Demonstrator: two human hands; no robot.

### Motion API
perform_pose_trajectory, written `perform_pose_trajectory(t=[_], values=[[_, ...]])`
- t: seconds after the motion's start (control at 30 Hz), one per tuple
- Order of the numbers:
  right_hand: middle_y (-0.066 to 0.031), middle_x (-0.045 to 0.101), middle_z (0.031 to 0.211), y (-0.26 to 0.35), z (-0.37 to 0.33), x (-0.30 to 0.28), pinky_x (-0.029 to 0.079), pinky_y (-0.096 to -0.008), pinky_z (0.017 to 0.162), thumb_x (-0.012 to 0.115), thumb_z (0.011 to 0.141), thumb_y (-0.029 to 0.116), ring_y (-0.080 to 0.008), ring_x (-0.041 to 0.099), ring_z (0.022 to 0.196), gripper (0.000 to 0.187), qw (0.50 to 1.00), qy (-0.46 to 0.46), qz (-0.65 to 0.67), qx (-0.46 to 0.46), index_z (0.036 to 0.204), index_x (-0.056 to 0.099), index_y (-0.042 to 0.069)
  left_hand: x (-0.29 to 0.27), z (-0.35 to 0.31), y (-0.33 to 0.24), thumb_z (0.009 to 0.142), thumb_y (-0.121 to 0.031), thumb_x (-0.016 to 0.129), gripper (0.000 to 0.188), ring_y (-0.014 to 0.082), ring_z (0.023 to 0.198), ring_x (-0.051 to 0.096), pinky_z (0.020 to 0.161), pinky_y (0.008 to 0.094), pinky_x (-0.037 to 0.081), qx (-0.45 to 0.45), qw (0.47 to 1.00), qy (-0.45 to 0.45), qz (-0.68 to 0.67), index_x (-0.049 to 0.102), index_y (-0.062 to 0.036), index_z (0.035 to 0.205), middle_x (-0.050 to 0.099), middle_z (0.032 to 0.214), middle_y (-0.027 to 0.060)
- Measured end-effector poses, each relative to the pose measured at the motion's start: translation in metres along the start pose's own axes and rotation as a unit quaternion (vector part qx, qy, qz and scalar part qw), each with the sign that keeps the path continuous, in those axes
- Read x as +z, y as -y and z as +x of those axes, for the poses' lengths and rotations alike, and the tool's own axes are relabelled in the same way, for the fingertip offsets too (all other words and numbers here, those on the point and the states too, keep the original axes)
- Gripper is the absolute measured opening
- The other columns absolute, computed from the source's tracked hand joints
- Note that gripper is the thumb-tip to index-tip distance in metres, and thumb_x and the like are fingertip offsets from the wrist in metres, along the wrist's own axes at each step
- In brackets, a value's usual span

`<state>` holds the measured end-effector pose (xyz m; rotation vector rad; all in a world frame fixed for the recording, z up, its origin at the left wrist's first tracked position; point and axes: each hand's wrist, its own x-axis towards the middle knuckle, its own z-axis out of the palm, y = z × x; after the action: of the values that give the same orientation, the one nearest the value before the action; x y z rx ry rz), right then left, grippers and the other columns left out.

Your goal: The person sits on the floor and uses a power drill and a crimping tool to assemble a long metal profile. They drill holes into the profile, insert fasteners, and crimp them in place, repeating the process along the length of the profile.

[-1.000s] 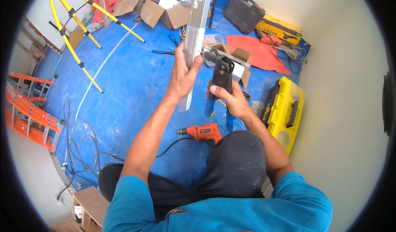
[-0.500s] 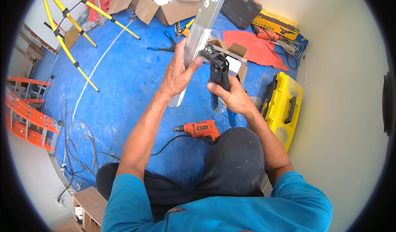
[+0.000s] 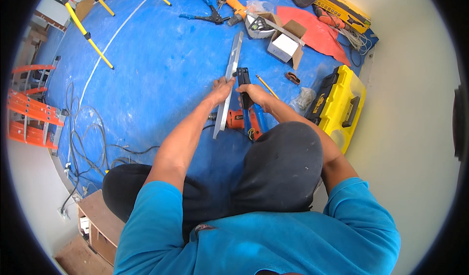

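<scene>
My left hand (image 3: 222,90) is closed round a silver metal channel (image 3: 235,52), which slants over the floor in front of my knees. In my right hand (image 3: 256,94) is a hand riveter (image 3: 243,77) with a black head and blue handles. Its nose touches or nearly touches the channel's right side beside my left fingers. Under the tool and the channel lies an orange power drill (image 3: 235,119), partly covered by them. A pencil (image 3: 266,86) and a small brown loop-shaped piece (image 3: 292,77) lie to the right of my right hand.
A yellow tool case (image 3: 350,96) stands at right by the wall. Ahead lie an opened small carton (image 3: 288,45), a blue-handled tool (image 3: 210,15) and a red cloth (image 3: 312,35). At left are an orange ladder (image 3: 31,110), yellow tripod legs (image 3: 78,21) and looped black cable (image 3: 88,128).
Both hands have come down and nearer, bringing the metal channel and riveter low over the drill. The channel's long upper part now points away from me. The view has tilted downward.
</scene>
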<state>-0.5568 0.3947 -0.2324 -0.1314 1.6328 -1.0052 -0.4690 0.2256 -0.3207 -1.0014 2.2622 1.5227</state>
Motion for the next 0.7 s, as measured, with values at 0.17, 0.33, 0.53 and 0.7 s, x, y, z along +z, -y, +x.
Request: perform_pose_trajectory(t=[0.17,0.33,0.53,0.7], values=[[-0.0117,0.071,0.092,-0.002,0.01,-0.001,0.055,-0.0415,0.078,0.069,0.1,0.036,-0.0249,0.069,0.083,0.038,1.0,0.008,0.0,-0.016,0.105,0.071,-0.001,0.006,-0.028,0.005,0.113,-0.063,0.037,0.079,0.0521,0.143,0.042,0.125,0.06,0.03,0.01,0.985,-0.127,0.12,0.042,-0.0036,0.165,0.043,0.154,0.0303],[-0.0112,0.074,0.092,-0.005,0.012,-0.009,0.053,-0.0381,0.075,0.069,0.1,0.037,-0.0237,0.07,0.084,0.036,1.0,0.029,0.001,0.0,0.1,0.074,0.002,0.056,-0.1,-0.017,0.109,-0.033,0.063,0.041,0.0496,0.108,0.057,0.096,0.0535,0.047,0.214,0.937,-0.27,-0.063,0.057,0.0056,0.121,0.056,0.121,0.0306],[-0.007,0.074,0.087,-0.025,0.021,-0.009,0.054,-0.0347,0.074,0.07,0.099,0.045,-0.0199,0.071,0.074,0.04,0.999,0.017,0.027,0.009,0.1,0.073,0.006,0.095,-0.159,-0.034,0.084,-0.047,0.089,0.11,0.0461,0.139,0.044,0.116,0.053,0.043,0.049,0.981,-0.18,-0.052,0.03,0.0084,0.159,0.048,0.143,0.0282],[-0.0134,0.077,0.098,-0.031,0.023,0.007,0.053,-0.0404,0.095,0.072,0.098,0.051,-0.0255,0.073,0.089,0.049,0.995,0.013,0.1,0.02,0.109,0.075,0.003,0.076,-0.17,-0.041,0.077,-0.058,0.091,0.134,0.0467,0.154,0.044,0.123,0.0505,0.042,-0.066,0.991,-0.028,-0.114,0.015,0.0066,0.167,0.036,0.167,0.0315]])
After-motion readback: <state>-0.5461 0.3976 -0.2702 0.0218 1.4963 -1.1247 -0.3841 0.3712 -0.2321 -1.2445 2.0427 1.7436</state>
